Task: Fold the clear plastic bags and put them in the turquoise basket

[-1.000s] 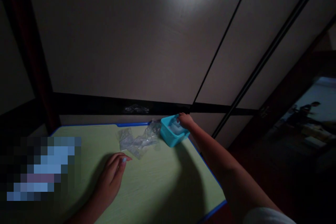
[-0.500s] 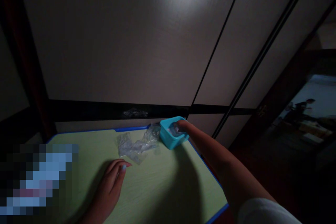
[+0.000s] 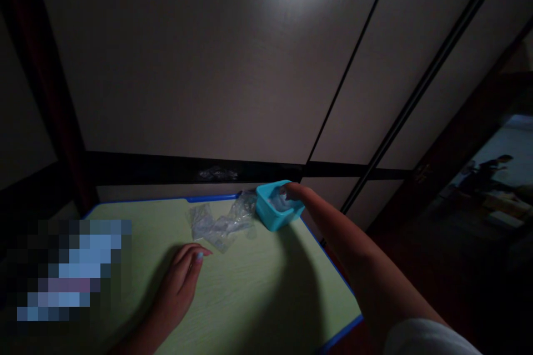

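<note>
My right hand [image 3: 295,190] reaches over the rim of a small turquoise plastic basket [image 3: 272,216] at the table's far right. Its fingers are partly hidden inside, closed on what looks like a clear plastic bag [image 3: 278,201]. My left hand [image 3: 183,272] rests on the table, fingers curled together and thumb against them, with nothing visible between them. Just beyond its fingertips lie crumpled clear plastic bags [image 3: 225,224], reaching across to the basket's left side.
The pale green table [image 3: 258,294] has a blue edge. Behind it stand large wardrobe panels [image 3: 200,66] with a dark band, where another bit of clear plastic [image 3: 217,173] shows. A pixelated patch covers the lower left. Far right, a doorway shows a dim room with a dark figure [image 3: 493,169].
My right hand has risen slightly in the basket, toward its rim. The view has shifted a little; my left hand keeps its place and curled shape.
</note>
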A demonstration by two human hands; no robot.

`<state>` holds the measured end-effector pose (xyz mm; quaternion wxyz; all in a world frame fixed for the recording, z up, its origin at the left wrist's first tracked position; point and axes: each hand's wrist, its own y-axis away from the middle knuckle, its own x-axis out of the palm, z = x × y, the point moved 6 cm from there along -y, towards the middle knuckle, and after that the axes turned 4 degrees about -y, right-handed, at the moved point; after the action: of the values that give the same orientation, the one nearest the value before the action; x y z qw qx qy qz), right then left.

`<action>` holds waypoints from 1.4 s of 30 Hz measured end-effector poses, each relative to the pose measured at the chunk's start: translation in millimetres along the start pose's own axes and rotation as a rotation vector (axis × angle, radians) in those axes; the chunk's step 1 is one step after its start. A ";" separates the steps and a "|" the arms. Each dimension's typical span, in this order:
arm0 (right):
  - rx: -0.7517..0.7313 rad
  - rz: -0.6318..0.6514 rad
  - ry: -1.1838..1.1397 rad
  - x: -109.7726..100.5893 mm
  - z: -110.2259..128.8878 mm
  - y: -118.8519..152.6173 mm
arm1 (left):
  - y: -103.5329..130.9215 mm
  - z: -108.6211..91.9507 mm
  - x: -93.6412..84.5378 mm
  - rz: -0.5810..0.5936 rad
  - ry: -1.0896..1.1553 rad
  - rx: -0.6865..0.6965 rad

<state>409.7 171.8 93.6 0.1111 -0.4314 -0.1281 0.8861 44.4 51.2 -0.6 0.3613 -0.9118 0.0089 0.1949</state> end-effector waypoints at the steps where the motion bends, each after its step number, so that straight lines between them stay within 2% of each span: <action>1: 0.039 0.071 0.033 -2.5 -4.4 -0.8 | -0.3 -0.7 -0.1 0.002 0.002 0.001; 5: 0.114 0.258 0.129 -19.1 -15.1 0.2 | -2.7 -5.0 0.6 0.019 -0.013 -0.010; 9: 0.044 0.264 0.168 -35.7 -13.4 0.8 | -5.5 -5.3 0.6 0.024 -0.048 -0.066; 12: -0.012 0.259 0.193 -38.0 -13.5 2.2 | -6.5 -4.8 -0.2 0.018 -0.054 -0.096; 19: 0.022 0.277 0.196 -27.7 -24.7 7.4 | -6.5 -3.3 -0.2 0.043 -0.057 -0.108; 26: 0.136 0.414 0.121 5.6 -31.2 22.0 | -5.6 -2.7 0.4 0.057 -0.048 -0.135; 29: 0.175 0.435 0.111 14.7 -32.4 23.5 | -5.1 -1.6 0.8 0.062 -0.045 -0.136; 35: 0.161 0.359 0.058 14.3 -24.0 17.0 | -4.6 -1.7 1.1 0.066 -0.038 -0.124; 42: 0.069 0.094 -0.101 -13.3 -11.5 11.9 | -7.1 -5.8 -0.4 0.062 -0.051 -0.131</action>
<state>425.8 158.1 92.7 0.0776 -0.3874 -0.0827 0.9149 47.2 52.6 8.0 0.2947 -0.9276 0.0150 0.2291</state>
